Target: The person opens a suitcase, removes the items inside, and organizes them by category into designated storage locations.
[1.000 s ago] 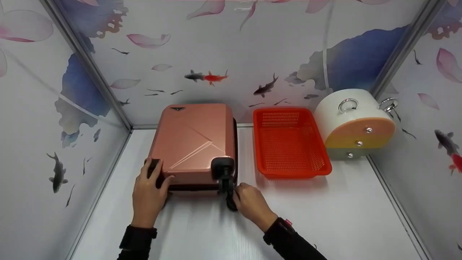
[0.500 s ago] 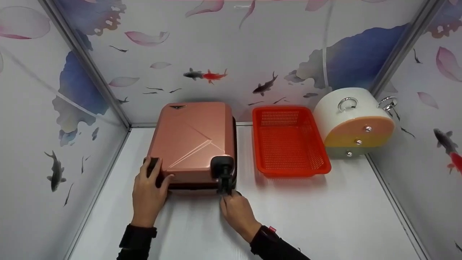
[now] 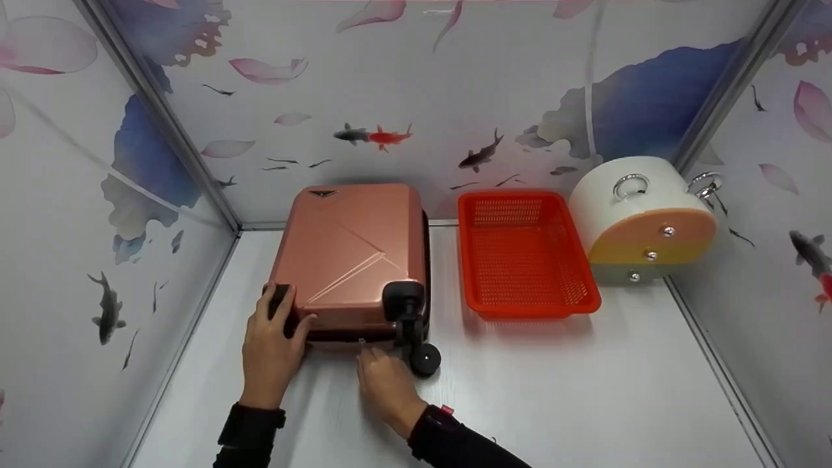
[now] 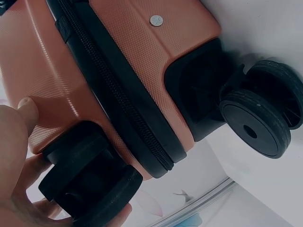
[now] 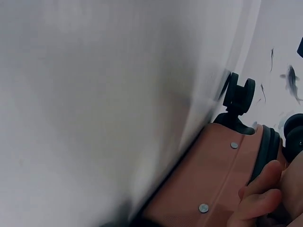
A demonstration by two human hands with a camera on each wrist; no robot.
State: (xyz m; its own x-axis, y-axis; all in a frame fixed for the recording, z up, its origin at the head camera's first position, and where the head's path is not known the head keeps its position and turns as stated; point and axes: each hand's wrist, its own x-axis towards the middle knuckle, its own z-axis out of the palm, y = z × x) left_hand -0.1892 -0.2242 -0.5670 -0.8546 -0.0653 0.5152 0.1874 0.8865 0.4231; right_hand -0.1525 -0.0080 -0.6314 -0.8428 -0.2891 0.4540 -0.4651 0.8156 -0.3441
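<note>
A rose-pink hard-shell suitcase [image 3: 351,247] lies flat on the white surface, its wheeled end toward me. My left hand [image 3: 270,344] grips its near left corner; the left wrist view shows fingers and thumb around the upper black caster wheel [image 4: 90,177]. A black zipper [image 4: 113,90] runs along the side between the two shells. At the middle of the near end, my right hand [image 3: 387,383] pinches a small zipper pull [image 3: 362,342], mostly hidden by the fingers. Curled fingers [image 5: 265,189] show beside the zipper in the right wrist view.
Right of the suitcase stands a red plastic basket [image 3: 526,273]. Beyond it is a white rounded box [image 3: 624,188] with orange, yellow and green drawers. Another caster wheel [image 3: 425,359] sticks out near my right hand. Patterned walls [image 3: 416,78] enclose the back and sides.
My right hand has moved left along the suitcase's near end, from beside the right caster wheel to the middle. The left hand keeps its grip and the suitcase stays put.
</note>
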